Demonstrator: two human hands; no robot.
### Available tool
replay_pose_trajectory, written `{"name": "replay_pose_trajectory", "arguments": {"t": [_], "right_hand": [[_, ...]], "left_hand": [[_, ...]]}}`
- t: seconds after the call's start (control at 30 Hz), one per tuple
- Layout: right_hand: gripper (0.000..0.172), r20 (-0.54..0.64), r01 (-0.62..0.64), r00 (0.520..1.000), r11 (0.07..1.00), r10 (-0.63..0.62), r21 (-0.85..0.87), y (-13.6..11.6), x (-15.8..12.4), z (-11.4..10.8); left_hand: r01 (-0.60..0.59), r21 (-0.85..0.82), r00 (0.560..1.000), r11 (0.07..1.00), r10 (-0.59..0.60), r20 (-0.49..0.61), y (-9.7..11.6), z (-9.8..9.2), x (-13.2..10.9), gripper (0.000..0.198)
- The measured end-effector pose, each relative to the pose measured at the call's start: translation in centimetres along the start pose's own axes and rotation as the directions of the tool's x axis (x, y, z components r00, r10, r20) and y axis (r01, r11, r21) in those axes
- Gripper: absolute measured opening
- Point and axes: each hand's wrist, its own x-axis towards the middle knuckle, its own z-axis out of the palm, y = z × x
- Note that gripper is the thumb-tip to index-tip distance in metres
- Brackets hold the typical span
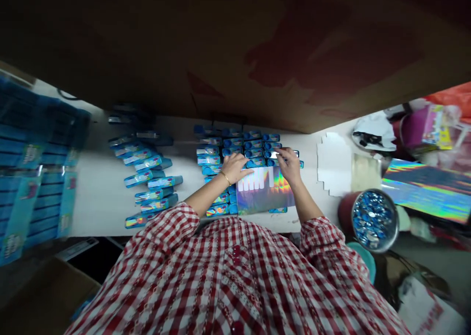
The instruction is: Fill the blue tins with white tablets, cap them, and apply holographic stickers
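Observation:
A shiny rainbow-coloured sticker sheet [265,202] lies in front of me, with several pale strip-shaped gaps near its left and upper part. My left hand [234,169] rests with fingers stretched out over the sheet's upper left corner and the blue pieces beside it. Beyond the sheet, small blue plastic pieces [253,144] lie in close rows. My right hand [289,163] is above the right end of these rows, its thumb and fingers pinched together. At its fingertips a small bright sticker [273,155] shows against a blue piece.
More blue pieces [152,182] lie loosely to the left, with stacked blue packs [33,168] beyond. A large cardboard box [221,55] overhangs the far side. To the right are white card sheets [334,163], a tin [348,217] of small blue parts, and another rainbow sheet [430,188].

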Motion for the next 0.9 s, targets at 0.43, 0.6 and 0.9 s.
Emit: {"name": "replay_pose_trajectory", "arguments": {"t": [0.43, 0.6, 0.9], "right_hand": [[0.033, 0.330, 0.287, 0.924, 0.921, -0.194, -0.264, 0.6, -5.4, 2.3], [0.032, 0.332, 0.325, 0.912, 0.920, -0.242, -0.221, 1.2, -6.3, 1.5], [0.036, 0.270, 0.306, 0.931, 0.929, -0.246, -0.209, 0.1, -5.4, 3.6]], "left_hand": [[0.112, -0.131, 0.993, 0.985, -0.108, 0.039, 1.9, 2.8, 1.8, 0.013], [0.123, -0.137, 0.991, 0.983, -0.116, 0.061, 1.6, 3.1, 1.7, 0.015], [0.085, -0.222, 0.996, 0.971, -0.076, 0.048, 0.8, 2.6, 1.6, 0.013]]}}
